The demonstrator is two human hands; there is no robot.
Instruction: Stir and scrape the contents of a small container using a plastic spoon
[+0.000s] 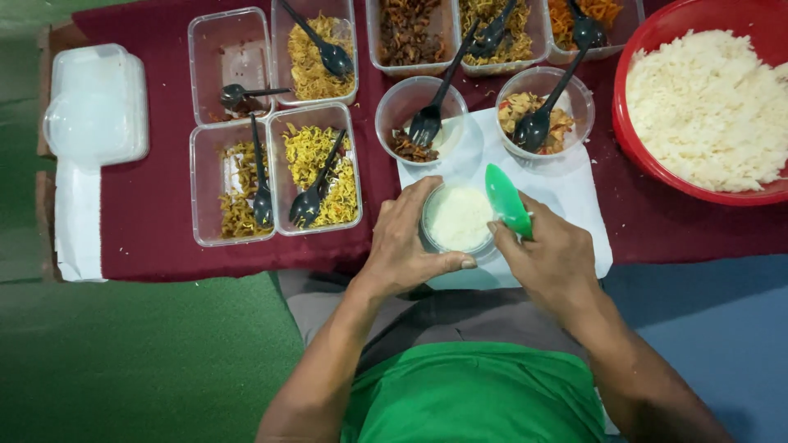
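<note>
Small cup of rice is wrapped by the left hand, fingers curled round it; green paddle is pinched tight in the right hand. Rice could probably get spilled over the rim if it's pressed too hard.

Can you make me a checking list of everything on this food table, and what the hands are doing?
Surface: dark red cloth with a white sheet on top.
Job's things: small round cup packed with white rice; green scoop at its rim.
Clutter: red bowl of rice; clear tubs of yellow noodles and fried bits, each with a black spoon; stacked lids far left.
Grippers: left hand wraps the cup; right hand holds the scoop.
Cables: nothing seen.
Surroundings: green floor, blue mat.
</note>
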